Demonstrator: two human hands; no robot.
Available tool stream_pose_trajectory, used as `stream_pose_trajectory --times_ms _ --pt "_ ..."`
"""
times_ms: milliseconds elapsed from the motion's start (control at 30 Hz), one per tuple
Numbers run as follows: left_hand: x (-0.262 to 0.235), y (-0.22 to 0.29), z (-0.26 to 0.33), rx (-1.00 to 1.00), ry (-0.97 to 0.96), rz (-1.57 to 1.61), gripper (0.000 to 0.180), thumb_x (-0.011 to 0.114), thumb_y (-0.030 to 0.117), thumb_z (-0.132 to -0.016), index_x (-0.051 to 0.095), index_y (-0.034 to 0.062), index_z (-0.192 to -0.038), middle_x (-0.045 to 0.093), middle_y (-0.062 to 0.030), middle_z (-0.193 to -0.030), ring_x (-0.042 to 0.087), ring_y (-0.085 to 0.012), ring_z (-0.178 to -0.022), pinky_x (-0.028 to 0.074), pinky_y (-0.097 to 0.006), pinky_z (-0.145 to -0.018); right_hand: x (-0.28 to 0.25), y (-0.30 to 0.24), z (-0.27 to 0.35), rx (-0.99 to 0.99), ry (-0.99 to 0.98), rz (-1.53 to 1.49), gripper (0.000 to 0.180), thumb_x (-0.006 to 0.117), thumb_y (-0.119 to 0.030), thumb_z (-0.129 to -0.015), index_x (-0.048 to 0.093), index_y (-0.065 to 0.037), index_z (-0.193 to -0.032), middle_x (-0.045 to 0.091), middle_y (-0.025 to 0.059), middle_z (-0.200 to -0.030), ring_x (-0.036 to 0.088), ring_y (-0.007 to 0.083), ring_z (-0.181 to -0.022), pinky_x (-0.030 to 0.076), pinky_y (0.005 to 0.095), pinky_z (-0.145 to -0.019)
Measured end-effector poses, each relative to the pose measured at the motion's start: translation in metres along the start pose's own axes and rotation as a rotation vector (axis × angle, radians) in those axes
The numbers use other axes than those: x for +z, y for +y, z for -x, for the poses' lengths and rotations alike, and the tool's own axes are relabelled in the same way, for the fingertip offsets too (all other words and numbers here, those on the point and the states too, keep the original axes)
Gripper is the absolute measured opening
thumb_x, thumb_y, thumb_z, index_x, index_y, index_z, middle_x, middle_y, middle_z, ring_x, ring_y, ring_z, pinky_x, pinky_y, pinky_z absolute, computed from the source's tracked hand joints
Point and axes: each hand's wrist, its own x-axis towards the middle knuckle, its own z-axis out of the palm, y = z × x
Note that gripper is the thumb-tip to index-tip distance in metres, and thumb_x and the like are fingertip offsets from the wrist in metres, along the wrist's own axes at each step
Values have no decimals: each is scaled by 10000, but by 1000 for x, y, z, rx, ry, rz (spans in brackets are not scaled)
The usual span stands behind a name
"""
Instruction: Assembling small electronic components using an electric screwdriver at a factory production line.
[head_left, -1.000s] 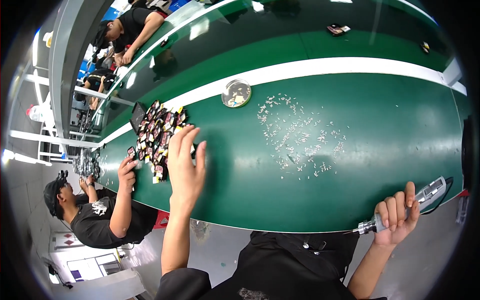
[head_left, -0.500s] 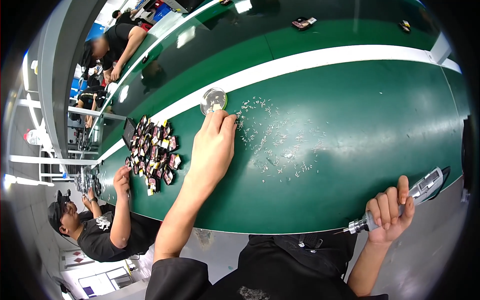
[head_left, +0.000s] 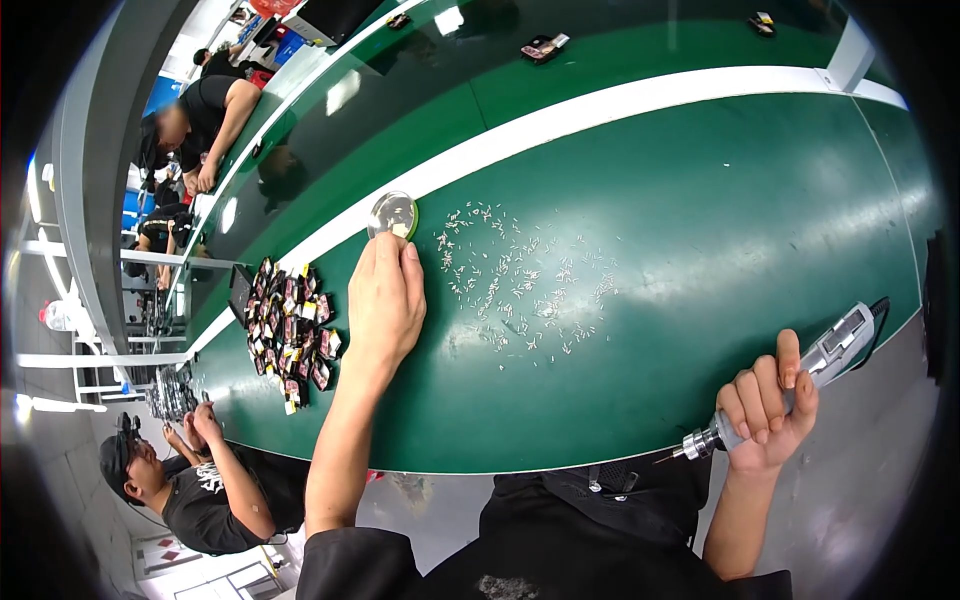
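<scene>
My left hand (head_left: pixel 385 305) reaches across the green table, fingertips drawn together at the near rim of a small round clear dish (head_left: pixel 392 212) with a greenish-yellow edge. Something pale lies inside the dish by the fingertips. What the fingers pinch, if anything, is hidden behind them. At the lower right, my right hand (head_left: pixel 768 415) is wrapped around a grey electric screwdriver (head_left: pixel 835 345), its thin bit pointing left near the table's front edge. Many tiny pale, pin-like pieces (head_left: pixel 520 285) lie scattered right of the dish.
A heap of small black parts with pink and yellow bits (head_left: pixel 290 335) lies left of my left forearm. Beside it sits a co-worker (head_left: pixel 215 500) in black. A white rail (head_left: pixel 590 100) divides the table from a far green surface with a few similar parts (head_left: pixel 543 47).
The whole view has shifted, so the table's contents appear farther left. My left hand stays at the dish. The co-worker's hand has drawn away from the heap.
</scene>
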Motion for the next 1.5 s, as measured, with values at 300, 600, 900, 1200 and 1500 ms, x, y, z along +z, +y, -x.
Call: stream_pose_trajectory --times_ms 300,600,900,1200,1500 --pt "-3 2 7 36 58 164 57 606 -32 -872 613 -22 -927 618 -102 -751 622 -179 -668 489 -274 -631 4 1 -2 -14 29 28 212 518 -246 -977 399 -98 -881 415 -14 -528 418 97 -416 408 276 -476" --pt "-8 6 14 -37 78 181 80 631 25 -887 568 -17 -864 604 -87 -704 570 -153 -600 473 -261 -601 6 2 -2 -17 20 24 188 489 -226 -989 410 -93 -882 416 -13 -540 413 96 -431 396 274 -479" --pt "-21 39 36 39 20 372 47 615 -93 -835 601 -48 -837 661 -103 -749 641 -171 -697 499 -258 -652 9 1 1 -52 54 54 167 489 -223 -984 424 -101 -890 415 -27 -534 420 85 -430 394 268 -486" --pt "-11 130 86 -146 -61 1184 77 665 -89 -785 595 -60 -773 657 -149 -711 642 -242 -672 512 -311 -620 56 16 -27 -112 -54 -11 172 486 -223 -983 451 -77 -900 406 -8 -530 420 105 -444 390 279 -512" --pt "3 164 101 -350 -217 1768 237 478 94 -991 555 -71 -841 608 -150 -710 575 -196 -639 491 -295 -589 72 24 -20 -186 -102 88 168 473 -210 -975 458 -54 -914 420 1 -528 412 114 -434 405 284 -517"
